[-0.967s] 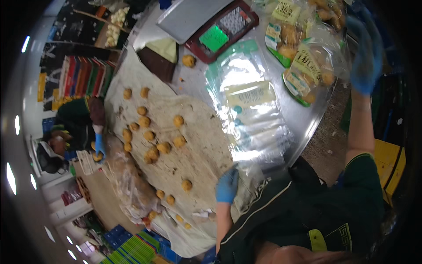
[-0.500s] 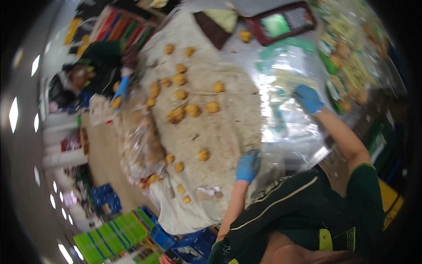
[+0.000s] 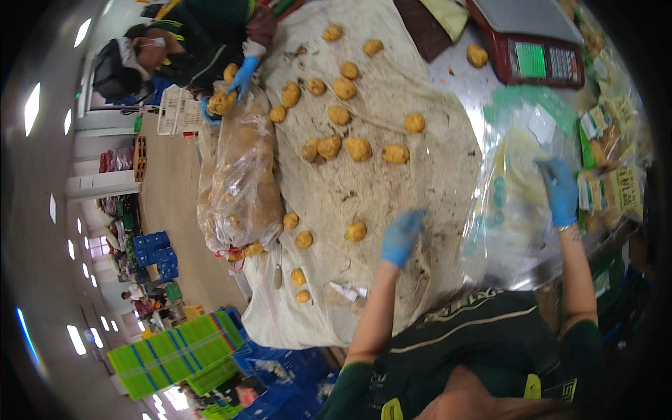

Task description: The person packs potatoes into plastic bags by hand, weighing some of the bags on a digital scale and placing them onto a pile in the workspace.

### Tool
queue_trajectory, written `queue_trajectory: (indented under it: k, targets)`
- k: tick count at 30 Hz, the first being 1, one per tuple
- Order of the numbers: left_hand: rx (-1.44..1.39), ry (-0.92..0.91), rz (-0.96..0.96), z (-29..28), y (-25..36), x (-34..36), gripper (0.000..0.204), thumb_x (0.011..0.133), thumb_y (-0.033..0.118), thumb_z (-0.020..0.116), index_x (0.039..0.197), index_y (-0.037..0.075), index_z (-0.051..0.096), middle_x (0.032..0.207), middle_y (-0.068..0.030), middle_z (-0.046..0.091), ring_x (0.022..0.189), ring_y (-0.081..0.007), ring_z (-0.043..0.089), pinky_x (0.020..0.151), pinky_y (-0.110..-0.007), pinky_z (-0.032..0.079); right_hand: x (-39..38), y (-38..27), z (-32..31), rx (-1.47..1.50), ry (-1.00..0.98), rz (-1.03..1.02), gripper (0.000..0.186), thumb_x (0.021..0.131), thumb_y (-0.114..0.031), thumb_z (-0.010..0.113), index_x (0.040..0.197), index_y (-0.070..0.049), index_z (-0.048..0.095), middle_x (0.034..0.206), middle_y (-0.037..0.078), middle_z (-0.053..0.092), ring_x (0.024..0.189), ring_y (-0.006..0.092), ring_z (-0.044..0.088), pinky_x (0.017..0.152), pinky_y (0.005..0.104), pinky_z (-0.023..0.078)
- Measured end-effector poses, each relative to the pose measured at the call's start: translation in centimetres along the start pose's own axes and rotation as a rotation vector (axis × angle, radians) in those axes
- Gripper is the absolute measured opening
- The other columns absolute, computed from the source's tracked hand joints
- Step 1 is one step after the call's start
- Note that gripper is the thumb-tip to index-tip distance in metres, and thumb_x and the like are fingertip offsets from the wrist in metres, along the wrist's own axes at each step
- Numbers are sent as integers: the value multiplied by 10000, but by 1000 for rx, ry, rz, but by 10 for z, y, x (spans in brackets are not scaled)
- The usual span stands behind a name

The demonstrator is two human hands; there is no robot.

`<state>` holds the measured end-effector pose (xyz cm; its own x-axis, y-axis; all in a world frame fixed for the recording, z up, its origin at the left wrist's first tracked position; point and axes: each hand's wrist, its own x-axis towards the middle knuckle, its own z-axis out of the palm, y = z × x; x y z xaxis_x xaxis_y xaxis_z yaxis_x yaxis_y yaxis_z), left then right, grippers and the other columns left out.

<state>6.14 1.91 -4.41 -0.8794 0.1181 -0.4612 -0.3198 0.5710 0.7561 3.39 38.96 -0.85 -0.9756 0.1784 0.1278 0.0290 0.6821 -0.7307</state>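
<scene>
My left hand (image 3: 402, 236), in a blue glove, is over the dirty pale cloth (image 3: 378, 182) with its fingers open and nothing in them. A single potato (image 3: 356, 231) lies just left of it; several more potatoes (image 3: 358, 148) are spread farther up the cloth. My right hand (image 3: 558, 194), also gloved, has its fingers curled on the edge of a clear printed plastic bag (image 3: 511, 189) at the top of a pile on the metal table (image 3: 441, 80). Filled potato bags (image 3: 619, 192) lie just beyond that hand.
A red scale (image 3: 532, 59) stands at the top right. At upper left a co-worker (image 3: 192, 49) holds potatoes in blue gloves over a large clear potato sack (image 3: 238, 182). Green crates (image 3: 168, 350) and blue crates (image 3: 273, 371) stand below the table's left end.
The view has swung rightward. My right hand has come down from the filled bags onto the flat bags. My left hand has moved forward over the cloth, off the bags' lower edge.
</scene>
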Motion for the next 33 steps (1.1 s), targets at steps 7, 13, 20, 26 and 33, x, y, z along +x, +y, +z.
queue_trajectory:
  k: [7,13,20,26,33]
  targets:
    - [639,583,238,-102,12,136,553,790,58,653,1319,97,497,1309,-182,514,1129,-330,540,910,-410,477,-3,-2,73,-74,-173,-112,104,849,-103,636,945,-63,640,834,108,646,725,255,647,672,345,502]
    - [314,307,119,-109,3,163,643,740,129,729,1326,60,475,1304,-199,506,1089,-340,554,900,-445,486,-8,-40,108,226,-331,156,101,832,-52,614,932,-66,612,838,83,642,767,239,645,707,320,494]
    - [-1794,-258,-8,-66,-1,58,756,886,650,363,1227,-8,513,925,-167,632,787,-301,601,729,-428,478,-32,-38,135,36,-457,-228,429,785,-30,596,1205,-118,607,1192,120,589,1040,320,589,879,370,491]
    - [-1346,-171,126,-10,28,13,713,905,602,379,1190,-33,530,1046,-241,619,939,-389,603,911,-515,424,-30,-90,121,258,-596,-140,585,781,-11,576,1351,-106,490,1329,138,516,1177,327,527,1006,370,433]
    - [361,262,326,23,49,-4,614,921,378,538,1373,-10,387,1184,-236,592,1038,-402,587,937,-442,443,-28,-98,103,874,-726,304,635,775,29,548,1395,-80,466,1377,28,520,985,76,552,793,205,452]
